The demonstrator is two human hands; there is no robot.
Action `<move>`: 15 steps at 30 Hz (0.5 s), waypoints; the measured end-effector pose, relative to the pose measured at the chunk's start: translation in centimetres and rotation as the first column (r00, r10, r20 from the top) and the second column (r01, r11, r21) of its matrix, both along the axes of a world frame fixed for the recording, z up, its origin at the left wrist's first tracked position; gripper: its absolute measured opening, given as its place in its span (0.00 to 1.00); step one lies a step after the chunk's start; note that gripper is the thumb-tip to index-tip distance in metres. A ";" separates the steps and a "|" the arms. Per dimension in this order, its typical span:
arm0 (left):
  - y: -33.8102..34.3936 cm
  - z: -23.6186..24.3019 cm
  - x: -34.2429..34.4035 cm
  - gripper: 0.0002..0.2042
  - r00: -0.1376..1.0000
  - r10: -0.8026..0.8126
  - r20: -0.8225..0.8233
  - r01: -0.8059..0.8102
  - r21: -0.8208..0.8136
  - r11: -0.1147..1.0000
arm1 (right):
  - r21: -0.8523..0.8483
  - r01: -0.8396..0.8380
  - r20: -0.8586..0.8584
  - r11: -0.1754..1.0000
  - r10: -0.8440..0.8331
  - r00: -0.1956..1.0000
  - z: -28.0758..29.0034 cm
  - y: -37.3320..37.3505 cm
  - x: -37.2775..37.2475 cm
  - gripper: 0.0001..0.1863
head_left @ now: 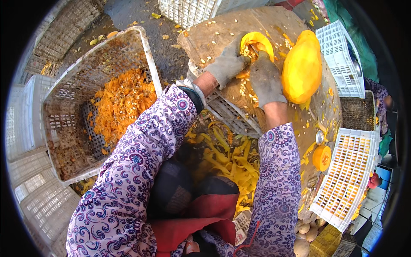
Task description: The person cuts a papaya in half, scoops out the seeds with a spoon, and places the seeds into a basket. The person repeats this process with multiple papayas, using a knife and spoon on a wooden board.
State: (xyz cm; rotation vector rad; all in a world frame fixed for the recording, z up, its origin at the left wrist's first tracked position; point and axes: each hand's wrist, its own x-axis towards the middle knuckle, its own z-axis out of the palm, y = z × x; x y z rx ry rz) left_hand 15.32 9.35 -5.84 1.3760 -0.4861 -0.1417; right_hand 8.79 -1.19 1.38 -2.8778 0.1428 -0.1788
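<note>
Your left hand (230,63) and right hand (264,79) curl at the cut pumpkin (263,39); I can't tell if they pinch. Its hollow faces you, long axis unclear.

Scene brightly lit by diffuse daylight. Sheen caught on the peeled pumpkin (302,64); hollow of the cut pumpkin (264,39) shaded. Trousered knees (171,184) sunk in shadow. White crates (21,113) at left rim washed pale, bent by fisheye. Corners blacked out, edged with bluish fringing.
</note>
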 end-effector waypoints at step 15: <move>0.6 1.4 -0.3 0.33 0.998 -0.061 -0.005 0.060 -0.070 0.996 | 0.008 0.175 0.112 0.985 -0.174 0.978 0.9 1.3 -1.0 0.11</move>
